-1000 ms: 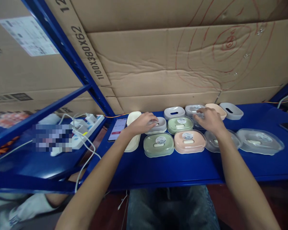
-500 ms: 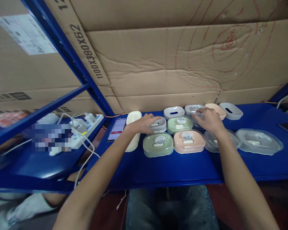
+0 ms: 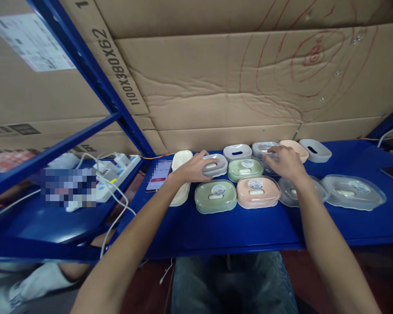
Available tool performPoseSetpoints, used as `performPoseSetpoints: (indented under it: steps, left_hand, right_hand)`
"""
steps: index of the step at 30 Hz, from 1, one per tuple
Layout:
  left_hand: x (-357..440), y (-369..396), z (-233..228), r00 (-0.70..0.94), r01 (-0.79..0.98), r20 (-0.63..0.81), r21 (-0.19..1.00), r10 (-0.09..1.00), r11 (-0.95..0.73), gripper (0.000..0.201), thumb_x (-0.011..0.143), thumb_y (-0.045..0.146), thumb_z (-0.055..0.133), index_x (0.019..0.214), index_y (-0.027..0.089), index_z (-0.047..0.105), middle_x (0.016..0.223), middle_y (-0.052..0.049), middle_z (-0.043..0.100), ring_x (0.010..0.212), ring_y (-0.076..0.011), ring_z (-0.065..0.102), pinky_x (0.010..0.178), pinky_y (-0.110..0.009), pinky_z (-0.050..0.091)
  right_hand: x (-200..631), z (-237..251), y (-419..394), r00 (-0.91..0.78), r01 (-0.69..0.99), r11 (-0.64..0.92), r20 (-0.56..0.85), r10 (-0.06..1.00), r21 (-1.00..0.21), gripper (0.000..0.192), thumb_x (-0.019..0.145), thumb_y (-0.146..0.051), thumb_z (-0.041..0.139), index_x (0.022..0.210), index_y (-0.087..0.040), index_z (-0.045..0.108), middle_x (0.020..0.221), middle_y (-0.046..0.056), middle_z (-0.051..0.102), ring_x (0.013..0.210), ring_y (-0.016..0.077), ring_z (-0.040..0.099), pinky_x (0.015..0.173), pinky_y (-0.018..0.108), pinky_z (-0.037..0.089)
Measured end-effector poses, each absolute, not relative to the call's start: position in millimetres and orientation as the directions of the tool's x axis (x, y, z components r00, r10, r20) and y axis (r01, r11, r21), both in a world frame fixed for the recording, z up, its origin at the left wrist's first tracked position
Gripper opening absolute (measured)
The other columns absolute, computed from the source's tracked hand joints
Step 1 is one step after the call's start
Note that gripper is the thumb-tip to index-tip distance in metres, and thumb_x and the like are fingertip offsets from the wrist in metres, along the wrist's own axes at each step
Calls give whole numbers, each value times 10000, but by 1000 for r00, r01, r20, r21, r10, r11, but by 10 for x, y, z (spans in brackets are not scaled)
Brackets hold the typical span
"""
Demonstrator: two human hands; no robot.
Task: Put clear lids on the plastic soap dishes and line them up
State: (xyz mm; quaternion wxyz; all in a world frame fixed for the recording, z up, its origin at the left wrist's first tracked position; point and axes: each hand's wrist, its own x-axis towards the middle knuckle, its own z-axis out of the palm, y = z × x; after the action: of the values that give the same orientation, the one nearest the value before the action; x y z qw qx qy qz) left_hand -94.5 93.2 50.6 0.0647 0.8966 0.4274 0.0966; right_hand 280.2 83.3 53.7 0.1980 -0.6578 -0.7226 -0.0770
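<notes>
My left hand [image 3: 196, 168] grips a small grey soap box [image 3: 216, 164] from its left side, thumb at the front and fingers behind. My right hand [image 3: 286, 162] is curled over a grey lidded soap box [image 3: 270, 168], which it mostly hides. Its fingertips lie close to another grey lidded soap box [image 3: 261, 149] behind. Between my hands sits a green lidded soap box [image 3: 245, 170] with a round label. In front stand a larger green box [image 3: 215, 197], a peach box [image 3: 258, 192] and two clear-lidded grey boxes, the left one [image 3: 290, 198] partly behind my right wrist.
At the back are a grey slotted tray [image 3: 237, 152], a peach tray [image 3: 298, 150] and another grey tray [image 3: 315, 151]. Cream pieces [image 3: 180, 198] and a lit phone [image 3: 159, 175] lie left. A power strip [image 3: 118, 176] with cables sits beyond the blue frame. Cardboard [image 3: 196, 83] stands behind.
My left hand has raised the small grey soap box slightly up and away from the larger green one. My right hand stays in nearly the same place.
</notes>
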Motion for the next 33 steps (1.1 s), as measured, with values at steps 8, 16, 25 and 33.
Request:
performPoseSetpoints:
  steps: [8, 16, 25, 33]
  left_hand:
    - [-972, 848, 654, 462, 761, 442, 248, 769, -599, 681, 856, 372, 794, 1522, 276, 685, 1506, -140, 532, 1414, -374, 604, 1242, -545, 492]
    - [-670, 503, 873, 518, 631, 608, 204, 602, -749, 656, 856, 312, 817, 1497, 285, 683, 1589, -142, 523, 1463, -360, 565, 1256, -579, 483]
    - [-441, 252, 782, 544, 517, 656, 229, 523, -825, 761, 877, 270, 835, 1591, 314, 576, 1715, -168, 467, 1558, -401, 496, 1281, -653, 429]
    - [-359, 270, 666, 249, -274, 248, 945, 936, -177, 688, 967, 539, 794, 1551, 236, 597, 1452, -170, 737, 1423, -392, 675, 1160, -585, 596]
  right_hand:
    - [2714, 637, 751, -102, 903, 324, 593, 798, -281, 392, 1022, -446, 572, 1191, -180, 805, 1222, 189, 800, 1232, 431, 721, 1071, 618, 565]
    - [2169, 751, 438, -148, 207, 595, 576, 804, -777, 371, 1020, -519, 731, 1325, -308, 729, 1358, 78, 760, 1196, 283, 741, 1034, 521, 656]
    - [1979, 760, 313, -232, -174, 179, 217, 948, -968, 609, 782, -485, 966, 1296, -304, 694, 1299, 71, 757, 983, 267, 744, 574, 358, 692]
    - [1991, 688, 364, -182, -79, 317, 327, 927, -945, 614, 884, -535, 848, 1424, -342, 629, 1419, 88, 707, 1055, 300, 742, 589, 409, 699]
